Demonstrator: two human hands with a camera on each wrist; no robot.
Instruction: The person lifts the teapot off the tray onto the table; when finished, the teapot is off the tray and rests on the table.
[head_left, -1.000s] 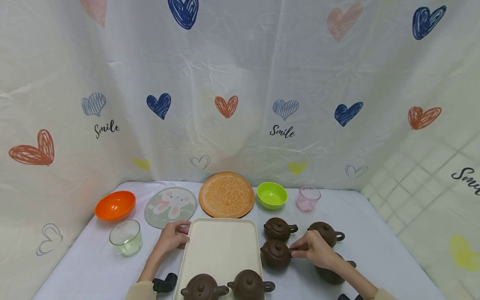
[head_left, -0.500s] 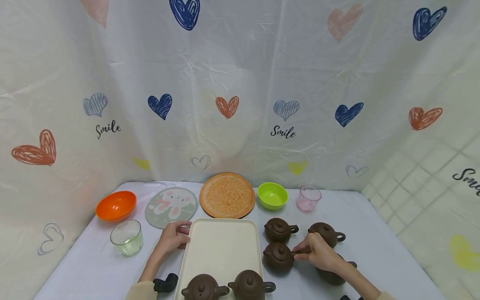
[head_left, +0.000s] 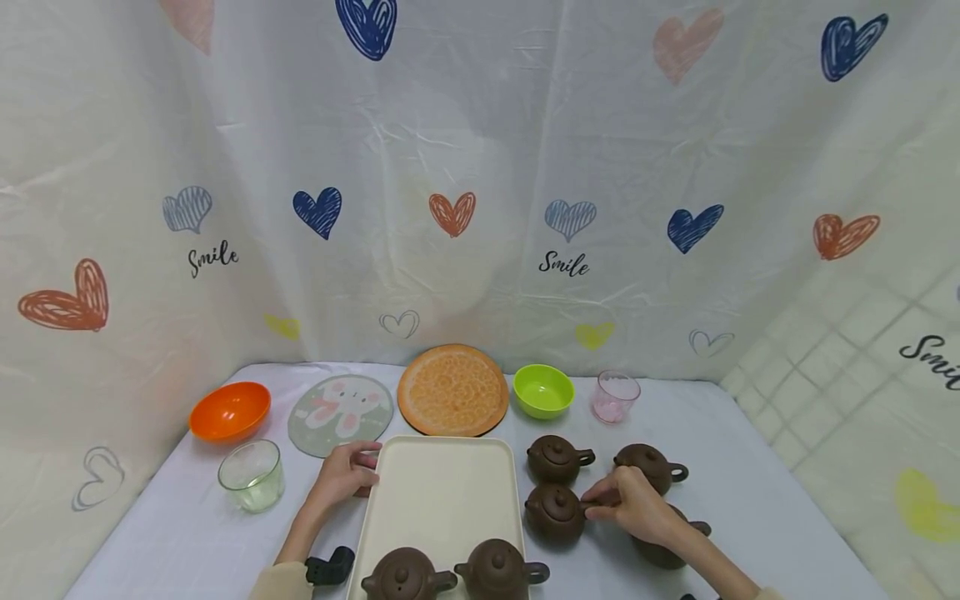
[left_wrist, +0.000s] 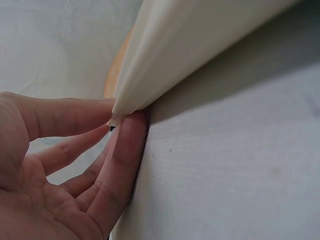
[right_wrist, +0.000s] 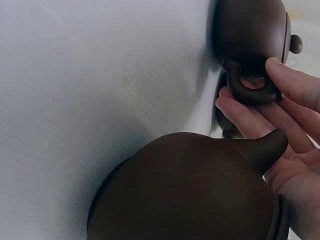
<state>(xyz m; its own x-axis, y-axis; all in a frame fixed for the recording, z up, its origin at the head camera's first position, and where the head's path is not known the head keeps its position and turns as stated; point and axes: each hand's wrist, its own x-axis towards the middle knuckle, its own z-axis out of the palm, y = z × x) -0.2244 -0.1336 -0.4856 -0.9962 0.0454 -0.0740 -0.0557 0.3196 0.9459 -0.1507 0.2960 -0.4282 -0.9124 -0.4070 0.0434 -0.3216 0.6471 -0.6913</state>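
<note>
Fingers of the right hand [head_left: 633, 504] pinched the loop handle [right_wrist: 250, 86] of a brown teapot [head_left: 553, 512] that stood on the white cloth just right of the cream tray [head_left: 438, 492]; the wrist view showed a fingertip above the loop and others under it, with a second teapot [right_wrist: 190, 195] close below the palm; the left hand [head_left: 345, 472] held the tray's far left corner, thumb on top and fingers curled under the rim [left_wrist: 150, 85], which sat slightly raised off the cloth; two more teapots [head_left: 405, 575] [head_left: 498, 569] stood on the tray's near end; beyond the tray lay an orange round mat [head_left: 453, 390] and, to its left, a grey mat with a rabbit [head_left: 341, 412]; a green bowl [head_left: 543, 390] and a pink glass [head_left: 615, 397] stood beyond the tray's right corner; an orange bowl [head_left: 229, 410] and a clear glass [head_left: 252, 475] stood left of the tray; further teapots [head_left: 557, 457] [head_left: 651, 467] stood right of the tray, behind the gripped one.
</note>
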